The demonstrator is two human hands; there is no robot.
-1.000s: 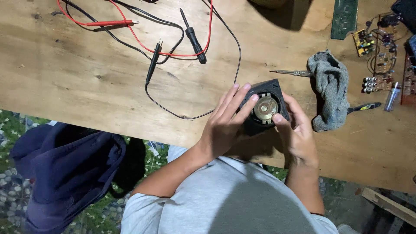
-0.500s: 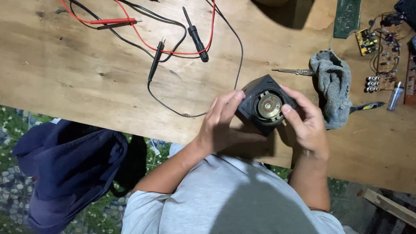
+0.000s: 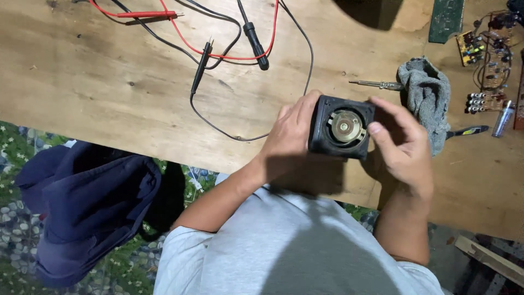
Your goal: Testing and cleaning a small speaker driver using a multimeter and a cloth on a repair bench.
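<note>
Now the black speaker (image 3: 342,128) sits squarer to the camera than it did half a second ago, turned so its flat sides line up with the table edge, and it is held a little farther left above the wooden table (image 3: 109,93). The left hand (image 3: 288,136) has shifted from cupping the near corner to gripping the left side, fingers curled along its edge; the right hand (image 3: 403,146) grasps the right side, thumb pressed on the front rim. Counted up: one speaker, two hands, two black probes (image 3: 200,68), one red probe (image 3: 146,14), one grey cloth (image 3: 427,101), one screwdriver (image 3: 376,84) poking out left of the cloth, and several small circuit boards (image 3: 483,49) at the far right. A dark blue garment (image 3: 82,207) lies near left, below the table edge. The speaker is a squarish black plastic frame with rounded corners, and in its middle shows a round, dull silver metal back with a small hub at the centre. It is held just above the near edge of the table, between the probe wires and the cloth.
</note>
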